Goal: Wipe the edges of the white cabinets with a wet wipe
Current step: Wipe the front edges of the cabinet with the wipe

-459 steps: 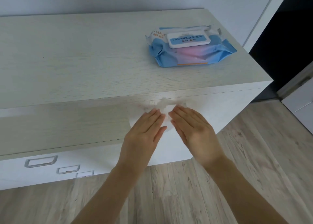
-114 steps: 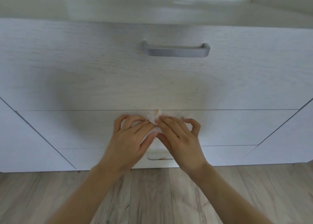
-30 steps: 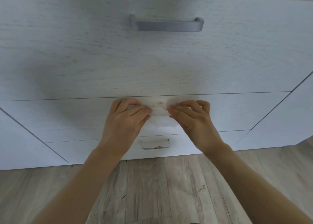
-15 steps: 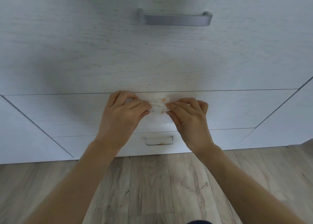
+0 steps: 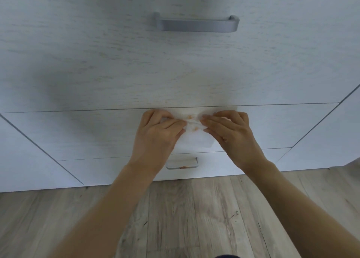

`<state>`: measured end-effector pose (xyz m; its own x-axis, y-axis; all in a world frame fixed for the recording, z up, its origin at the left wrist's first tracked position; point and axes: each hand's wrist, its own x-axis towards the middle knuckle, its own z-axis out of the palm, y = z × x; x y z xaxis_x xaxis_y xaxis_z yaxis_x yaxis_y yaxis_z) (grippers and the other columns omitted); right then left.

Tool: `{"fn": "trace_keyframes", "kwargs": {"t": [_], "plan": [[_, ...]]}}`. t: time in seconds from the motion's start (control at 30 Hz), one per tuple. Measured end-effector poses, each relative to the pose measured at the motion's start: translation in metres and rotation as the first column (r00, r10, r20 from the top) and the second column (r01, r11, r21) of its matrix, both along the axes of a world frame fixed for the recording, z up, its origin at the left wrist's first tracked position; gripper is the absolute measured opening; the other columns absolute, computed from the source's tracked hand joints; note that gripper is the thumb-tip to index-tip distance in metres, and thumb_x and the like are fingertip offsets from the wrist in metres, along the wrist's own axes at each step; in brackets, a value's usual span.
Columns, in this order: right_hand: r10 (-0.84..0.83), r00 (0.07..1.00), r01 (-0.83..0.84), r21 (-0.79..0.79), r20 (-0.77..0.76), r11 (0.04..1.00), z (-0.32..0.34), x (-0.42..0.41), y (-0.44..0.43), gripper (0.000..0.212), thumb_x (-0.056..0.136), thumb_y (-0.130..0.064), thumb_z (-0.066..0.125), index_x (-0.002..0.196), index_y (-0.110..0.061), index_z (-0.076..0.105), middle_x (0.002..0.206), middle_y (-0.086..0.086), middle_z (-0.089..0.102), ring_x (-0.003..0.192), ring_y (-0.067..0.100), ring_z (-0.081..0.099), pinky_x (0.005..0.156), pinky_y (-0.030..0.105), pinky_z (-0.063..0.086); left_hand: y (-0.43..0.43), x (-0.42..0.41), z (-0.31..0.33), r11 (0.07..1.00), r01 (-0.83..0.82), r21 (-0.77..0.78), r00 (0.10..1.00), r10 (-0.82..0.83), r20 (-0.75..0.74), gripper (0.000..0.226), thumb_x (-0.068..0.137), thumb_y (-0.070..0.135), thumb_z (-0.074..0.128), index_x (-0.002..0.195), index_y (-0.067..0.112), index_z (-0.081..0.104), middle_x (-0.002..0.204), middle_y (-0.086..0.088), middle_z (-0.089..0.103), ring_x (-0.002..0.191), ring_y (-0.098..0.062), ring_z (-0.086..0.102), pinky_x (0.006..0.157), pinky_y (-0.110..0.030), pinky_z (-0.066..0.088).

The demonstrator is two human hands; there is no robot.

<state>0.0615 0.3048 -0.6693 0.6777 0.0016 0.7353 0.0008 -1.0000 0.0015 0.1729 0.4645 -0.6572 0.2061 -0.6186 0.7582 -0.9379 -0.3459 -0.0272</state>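
A person's left hand [image 5: 157, 135] and right hand [image 5: 229, 135] each pinch an end of a thin, crumpled white wet wipe [image 5: 194, 135] bearing small orange smudges, pressing it against a white wood-grain cabinet [image 5: 97, 72] just under the seam below its top drawer. The wipe stretches sideways between the two pinching grips, its long axis running along the seam, with a loose flap hanging below the fingers. Above sits a flat grey metal bar handle [image 5: 196, 24], below a smaller recessed handle [image 5: 182, 163], and pale wood-plank floor [image 5: 194, 218] lies underneath.
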Motion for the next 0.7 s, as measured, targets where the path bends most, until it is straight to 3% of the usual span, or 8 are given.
{"fn": "trace_keyframes", "kwargs": {"t": [0.1, 0.3, 0.43, 0.7], "plan": [[-0.007, 1.000, 0.006, 0.025, 0.007, 1.000, -0.002, -0.001, 0.002, 0.021, 0.082, -0.012, 0.066, 0.101, -0.006, 0.070, 0.102, 0.004, 0.071, 0.087, 0.027, 0.063, 0.077, 0.032, 0.037, -0.012, -0.009, 0.001, 1.000, 0.003, 0.018, 1.000, -0.002, -0.031, 0.015, 0.083, 0.019, 0.060, 0.081, 0.012, 0.073, 0.069, 0.005, 0.069, 0.076, -0.021, 0.064, 0.081, -0.030, 0.035], [-0.046, 0.994, 0.031, 0.149, 0.097, 0.988, -0.008, 0.006, 0.020, 0.019, 0.084, -0.016, 0.059, 0.093, -0.003, 0.071, 0.092, 0.005, 0.072, 0.090, 0.021, 0.055, 0.078, 0.029, 0.032, 0.000, 0.002, 0.002, 1.000, 0.006, 0.022, 0.999, -0.005, -0.035, 0.007, 0.074, 0.019, 0.073, 0.080, 0.015, 0.075, 0.067, 0.004, 0.070, 0.074, -0.024, 0.064, 0.079, -0.032, 0.036], [-0.047, 0.994, 0.027, 0.190, 0.098, 0.981, -0.008, 0.012, 0.026, 0.014, 0.081, -0.015, 0.066, 0.089, -0.005, 0.071, 0.085, 0.002, 0.072, 0.089, 0.017, 0.050, 0.078, 0.028, 0.030, 0.018, 0.016, 0.002, 0.999, 0.009, 0.042, 1.000, -0.008, -0.009, 0.009, 0.076, 0.021, 0.070, 0.083, 0.015, 0.074, 0.074, 0.005, 0.072, 0.080, -0.024, 0.062, 0.080, -0.034, 0.037], [-0.051, 0.996, 0.044, 0.088, 0.079, 0.995, -0.003, 0.003, 0.014, 0.014, 0.084, -0.021, 0.065, 0.094, -0.014, 0.072, 0.092, -0.005, 0.073, 0.085, 0.019, 0.061, 0.079, 0.034, 0.030, 0.029, 0.021, 0.000, 0.997, 0.033, 0.067, 0.999, -0.030, -0.038, 0.017, 0.080, 0.018, 0.063, 0.093, 0.011, 0.073, 0.091, 0.002, 0.073, 0.090, -0.021, 0.055, 0.082, -0.033, 0.037]]}}
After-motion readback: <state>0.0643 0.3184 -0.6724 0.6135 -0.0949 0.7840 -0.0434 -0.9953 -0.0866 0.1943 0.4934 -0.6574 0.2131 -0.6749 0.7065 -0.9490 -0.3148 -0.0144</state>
